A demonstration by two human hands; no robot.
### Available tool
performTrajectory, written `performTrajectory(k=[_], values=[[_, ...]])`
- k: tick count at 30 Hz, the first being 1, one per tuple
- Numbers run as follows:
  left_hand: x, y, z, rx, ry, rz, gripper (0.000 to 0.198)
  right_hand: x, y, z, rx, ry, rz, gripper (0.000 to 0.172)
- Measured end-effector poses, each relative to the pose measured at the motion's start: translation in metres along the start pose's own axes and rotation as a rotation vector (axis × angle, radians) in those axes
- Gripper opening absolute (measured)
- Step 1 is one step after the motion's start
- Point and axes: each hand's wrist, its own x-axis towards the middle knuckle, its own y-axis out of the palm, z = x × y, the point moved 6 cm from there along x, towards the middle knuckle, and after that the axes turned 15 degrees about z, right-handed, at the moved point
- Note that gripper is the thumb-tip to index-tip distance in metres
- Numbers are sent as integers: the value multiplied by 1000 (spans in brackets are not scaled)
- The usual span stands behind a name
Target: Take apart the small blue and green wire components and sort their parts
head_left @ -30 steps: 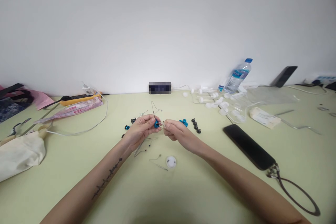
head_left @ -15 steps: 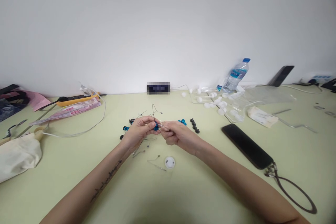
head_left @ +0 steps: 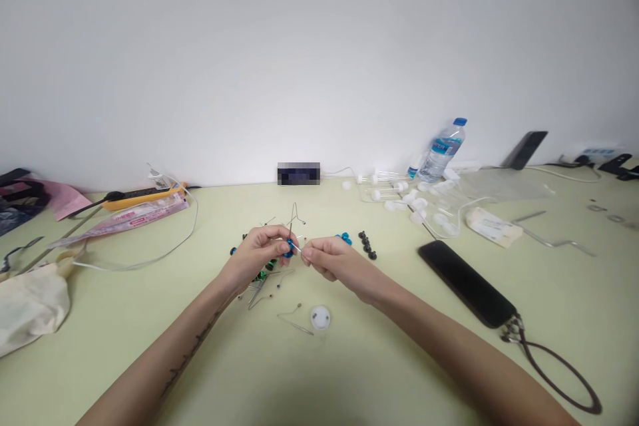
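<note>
Plain pale wall (head_left: 299,53) rises behind a light green table (head_left: 359,373) strewn with small parts. Near the middle, above the surface, the left hand (head_left: 260,249) has its grip pinched around a small blue piece (head_left: 289,248), with a bent wire (head_left: 293,217) standing up from it. The right hand (head_left: 333,256) faces it, grip closed between thumb and curled fingers on a thin metal rod (head_left: 298,249), whose far end meets the blue piece; whether it enters cannot be told.

Beneath the left hand lie green pieces (head_left: 259,275), partly hidden. Nearer the wearer, a loose bent wire (head_left: 302,329) rests just beside a white round disc (head_left: 320,317) with two dark spots. Beyond the right hand are a cluster of blue pieces (head_left: 344,238) and a row of black pieces (head_left: 367,245). Farther right, a dark phone (head_left: 466,284) lies flat with a looped strap (head_left: 564,346), and a water bottle (head_left: 442,152) leans at the wall, beside white-capped clear tubes (head_left: 392,178).
</note>
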Motion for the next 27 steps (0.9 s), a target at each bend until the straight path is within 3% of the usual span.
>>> performTrajectory(k=[8,14,19,23,25,27], values=[[0,6,0,65,-67,8,15,-13,-9,21,-627,55,-147,27],[1,11,4,95,-101,6,15,-18,-2,28,-1075,70,-186,30],[2,10,13,52,-115,19,20,-12,17,20,-1493,13,-195,20],[3,13,13,-44,-113,30,25,-9,28,20,-1501,-121,-210,30],[2,11,7,-28,-81,-18,26,-10,20,24,-1359,-124,-257,26],[0,6,-1,62,-35,-116,27,-13,3,27,-1121,-81,-340,35]])
